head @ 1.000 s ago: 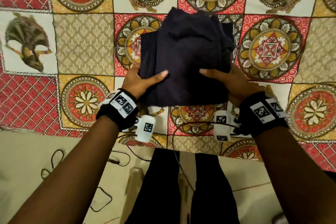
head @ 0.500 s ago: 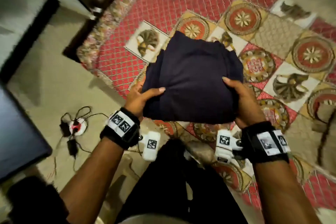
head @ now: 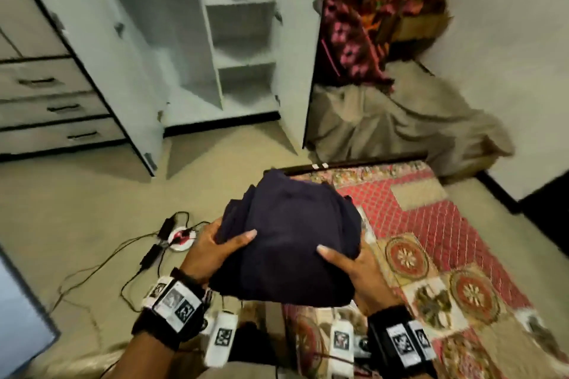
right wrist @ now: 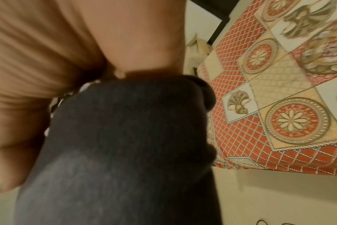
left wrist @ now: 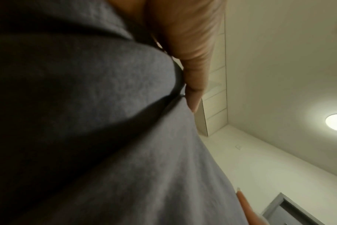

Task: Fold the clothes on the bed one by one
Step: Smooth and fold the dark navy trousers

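A folded dark navy garment [head: 289,243] is held in the air between both hands, over the bed's corner and the floor. My left hand [head: 215,248] grips its left edge, thumb on top and fingers underneath. My right hand [head: 348,264] grips the right edge the same way. The left wrist view is filled by the dark cloth [left wrist: 96,121] with a finger [left wrist: 192,85] against it. In the right wrist view the palm presses on the folded cloth [right wrist: 125,144]. The bed with its red patterned cover [head: 431,243] lies to the right.
An open white wardrobe [head: 215,49] with bare shelves stands ahead, drawers [head: 49,108] to its left. A beige sheet [head: 400,126] and a floral cloth pile [head: 369,28] lie in the far corner. A power strip with cables [head: 180,237] is on the floor at left.
The folded garment has been lifted off the bed and carried left. The view has swung from the bed toward the open wardrobe. Both hands keep their grip.
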`<state>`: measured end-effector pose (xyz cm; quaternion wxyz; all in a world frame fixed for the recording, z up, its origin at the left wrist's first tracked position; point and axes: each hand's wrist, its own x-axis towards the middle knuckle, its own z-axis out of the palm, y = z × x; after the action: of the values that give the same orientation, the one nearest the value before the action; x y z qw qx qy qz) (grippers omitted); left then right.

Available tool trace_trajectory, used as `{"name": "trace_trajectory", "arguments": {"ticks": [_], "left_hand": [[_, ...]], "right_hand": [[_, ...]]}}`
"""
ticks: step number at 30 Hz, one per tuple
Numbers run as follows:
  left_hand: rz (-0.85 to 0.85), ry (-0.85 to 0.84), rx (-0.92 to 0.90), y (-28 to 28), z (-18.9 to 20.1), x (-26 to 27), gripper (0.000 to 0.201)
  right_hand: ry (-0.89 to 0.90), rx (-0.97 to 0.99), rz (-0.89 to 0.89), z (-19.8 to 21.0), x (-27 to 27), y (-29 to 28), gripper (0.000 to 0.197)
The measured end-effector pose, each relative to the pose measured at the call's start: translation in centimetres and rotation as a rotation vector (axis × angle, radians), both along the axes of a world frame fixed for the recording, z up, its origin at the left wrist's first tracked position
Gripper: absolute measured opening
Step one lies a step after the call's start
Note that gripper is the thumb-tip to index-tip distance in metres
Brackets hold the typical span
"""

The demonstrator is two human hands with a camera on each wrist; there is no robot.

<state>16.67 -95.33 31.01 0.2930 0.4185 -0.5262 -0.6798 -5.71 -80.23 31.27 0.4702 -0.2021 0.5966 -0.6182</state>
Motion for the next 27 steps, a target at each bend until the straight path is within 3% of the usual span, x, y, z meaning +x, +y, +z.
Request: {"name": "trace_trajectory", "arguments": {"ticks": [2, 7, 10, 14, 20, 24, 27], "left_hand": [[0.086, -0.003, -0.059, -2.5, 0.2, 1.5, 0.040], [0.204, 0.027, -0.101, -11.3, -1.2, 2.8, 0.029], [0.232, 0.105, -0.115, -18.9, -1.2, 2.7, 0.054], [0.250, 0.160, -0.171, -31.2, 3.0, 2.0, 0.042], [0.240, 0.137, -0.320, -47.0, 10.9, 0.3, 0.047], [0.288, 0.161, -0.249, -52.1, 10.2, -1.1, 0.040], [0.354, 0.159, -0.161, -55.1, 8.2, -2.4, 0.028]], "right_hand": [[0.061, -0.011, 0.080, 1.3, 0.5, -3.7, 0.051], [0.160, 0.014, 0.215, 1.4, 0.1, -15.2, 0.072], [0.184, -0.035, 0.188, 2.1, 0.1, -23.9, 0.084], [0.178, -0.113, 0.159, 5.7, 0.2, -36.1, 0.075], [0.182, -0.267, 0.100, 12.8, -0.5, -50.0, 0.061], [0.169, -0.270, 0.097, 12.3, -1.6, -55.6, 0.064], [0.152, -0.227, 0.095, 9.8, -2.2, -60.0, 0.083]]}}
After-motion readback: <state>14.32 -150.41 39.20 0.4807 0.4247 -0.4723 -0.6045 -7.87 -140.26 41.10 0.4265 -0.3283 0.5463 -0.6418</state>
